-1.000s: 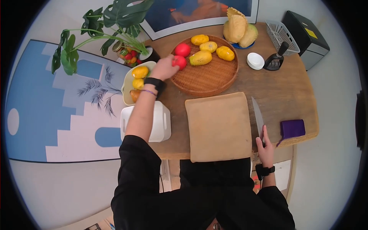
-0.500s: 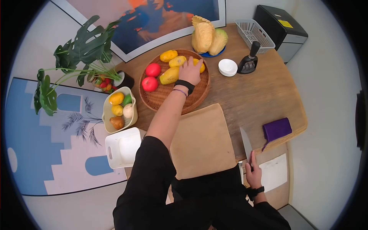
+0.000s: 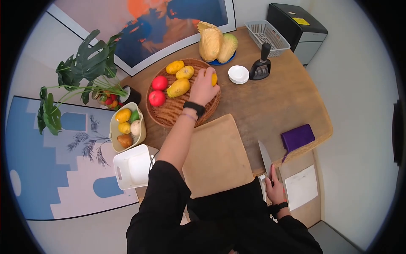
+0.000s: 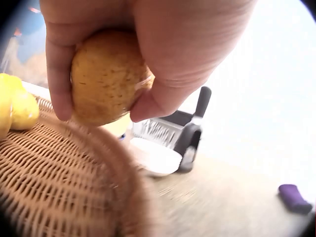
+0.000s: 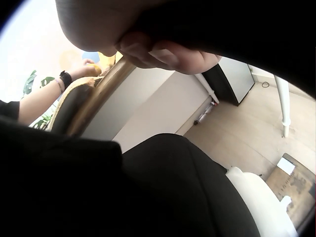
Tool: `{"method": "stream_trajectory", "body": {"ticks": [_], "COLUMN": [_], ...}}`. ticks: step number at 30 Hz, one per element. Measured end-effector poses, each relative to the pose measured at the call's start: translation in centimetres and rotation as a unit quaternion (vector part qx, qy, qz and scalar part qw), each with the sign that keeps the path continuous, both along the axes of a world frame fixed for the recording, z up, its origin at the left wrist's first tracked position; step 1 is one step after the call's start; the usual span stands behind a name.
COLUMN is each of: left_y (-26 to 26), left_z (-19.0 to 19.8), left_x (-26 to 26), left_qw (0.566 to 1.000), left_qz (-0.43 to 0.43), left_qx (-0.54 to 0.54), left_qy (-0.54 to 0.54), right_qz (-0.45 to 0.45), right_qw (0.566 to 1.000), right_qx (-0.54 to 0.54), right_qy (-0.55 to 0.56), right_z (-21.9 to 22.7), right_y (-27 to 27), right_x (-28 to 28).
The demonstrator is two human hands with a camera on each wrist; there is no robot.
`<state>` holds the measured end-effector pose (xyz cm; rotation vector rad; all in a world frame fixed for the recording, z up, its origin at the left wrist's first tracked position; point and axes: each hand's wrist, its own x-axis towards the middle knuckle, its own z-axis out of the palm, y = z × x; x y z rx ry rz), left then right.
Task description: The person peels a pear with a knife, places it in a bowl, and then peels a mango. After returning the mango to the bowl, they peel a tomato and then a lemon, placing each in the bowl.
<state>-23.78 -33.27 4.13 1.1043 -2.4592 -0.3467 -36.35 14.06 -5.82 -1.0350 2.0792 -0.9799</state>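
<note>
My left hand (image 3: 204, 89) grips a speckled yellow fruit (image 4: 106, 79) between thumb and fingers, at the right side of the round wicker tray (image 3: 165, 116). In the left wrist view the fruit is above the tray's rim. Several more yellow fruits, among them a long mottled one (image 3: 178, 88), lie in the tray beside two red round fruits, one of them nearer (image 3: 157, 98). At the table's front edge my right hand (image 3: 275, 191) holds a knife (image 3: 265, 155) by its handle, blade pointing away from me. The right wrist view shows curled fingers (image 5: 168, 57); the knife is hidden there.
A tan square mat (image 3: 218, 156) lies in front of me. Left of it stand a cream basket of fruit (image 3: 142, 127) and a white bin (image 3: 133, 167). White bowls (image 3: 238, 74), a black knife sharpener (image 3: 260, 68), cabbages (image 3: 211, 44) and a purple pouch (image 3: 298, 138) are also on the table.
My left hand has moved from the red fruits rightward across the tray to a yellow fruit and taken hold of it. The head view has shifted; the right hand keeps the knife.
</note>
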Motion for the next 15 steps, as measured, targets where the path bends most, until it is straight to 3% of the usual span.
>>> {"method": "stream_trajectory", "body": {"ticks": [2, 4, 7, 9, 10, 12, 15], "left_y": [4.5, 10.0, 18.4, 23.2, 24.9, 28.2, 30.3], "left_z": [3.1, 5.2, 4.5, 3.1, 1.8, -1.9, -5.3], "left_x": [1.7, 4.7, 9.6, 12.3, 13.3, 15.1, 16.6], "left_qw": [0.987, 0.976, 0.961, 0.927, 0.925, 0.967, 0.978], "left_qz": [-0.031, -0.042, -0.022, 0.019, 0.026, 0.042, 0.056], "left_qx": [0.050, 0.077, 0.164, 0.315, 0.318, 0.219, 0.159], "left_qy": [0.150, 0.198, 0.220, 0.202, 0.207, 0.126, 0.120], "right_qz": [0.000, 0.005, 0.014, 0.015, 0.023, 0.033, 0.035], "right_qw": [1.000, 1.000, 0.998, 1.000, 1.000, 0.994, 0.996], "right_qx": [0.012, -0.029, -0.042, -0.010, -0.005, -0.102, -0.082], "right_qy": [-0.005, 0.010, 0.032, 0.017, 0.020, 0.021, -0.019], "right_z": [-0.4, -0.7, -1.0, -0.6, -1.3, -3.5, -2.7], "right_y": [0.1, 0.1, 0.2, 0.3, 0.4, 0.6, 0.5], "right_x": [-0.1, 0.0, 0.1, 0.3, 0.1, -0.1, -0.1]}}
